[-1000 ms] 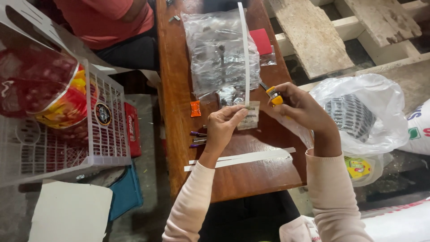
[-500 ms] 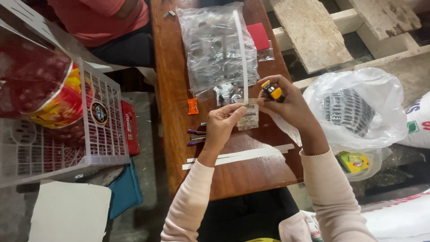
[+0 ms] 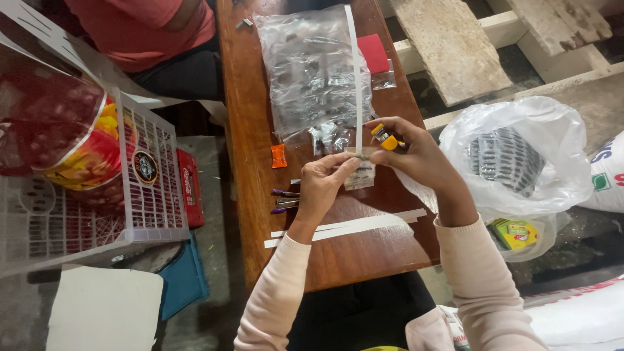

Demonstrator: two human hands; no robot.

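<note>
Now I see my left hand (image 3: 322, 185) pinching a small packet (image 3: 359, 170) at the surface's (image 3: 247, 130) centre, right hand (image 3: 416, 156) at three o'clock gripping a yellow lighter (image 3: 385, 138); sealing it needs steady aim.

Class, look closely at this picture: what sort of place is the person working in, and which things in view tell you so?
Probably a small, informal packing workshop or home workspace. A narrow wooden bench holds a clear plastic bag of small packets, a white plastic crate stands beside it, and a rough wooden pallet and sacks lie on the floor.
</note>
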